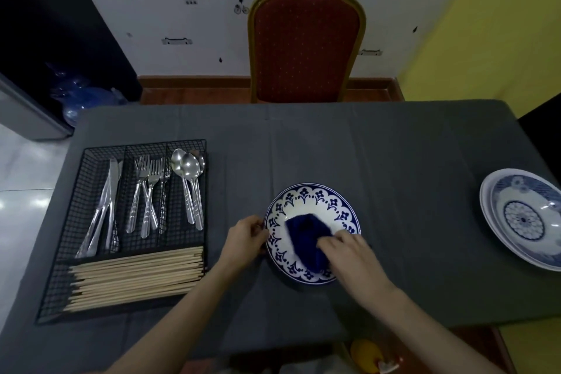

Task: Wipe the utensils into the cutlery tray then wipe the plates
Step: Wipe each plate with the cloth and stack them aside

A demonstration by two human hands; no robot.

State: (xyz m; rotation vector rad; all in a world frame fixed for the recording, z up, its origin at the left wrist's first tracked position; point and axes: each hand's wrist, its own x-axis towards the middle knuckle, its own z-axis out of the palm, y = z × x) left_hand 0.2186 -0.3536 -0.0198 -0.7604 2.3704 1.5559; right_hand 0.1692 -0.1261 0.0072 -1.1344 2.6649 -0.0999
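A blue-patterned plate (pixel 312 234) is set near the middle of the grey table (pixel 394 161); its left rim is pinched by the left hand (pixel 247 237); a dark blue cloth (pixel 306 240) is pressed onto the plate under the curled fingers of the right hand (pixel 349 255); knives, forks, spoons and chopsticks are laid in the wire tray (pixel 91 158) at the left; two stacked plates (pixel 522 218) are seen at the right edge.

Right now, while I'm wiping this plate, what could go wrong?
1. The blue-patterned plate is steadied only at its left rim by your left hand; hard strokes of the blue cloth under your right hand might skid it.
2. The stacked plates sit near the table's right edge; a wide elbow swing could nudge them off.
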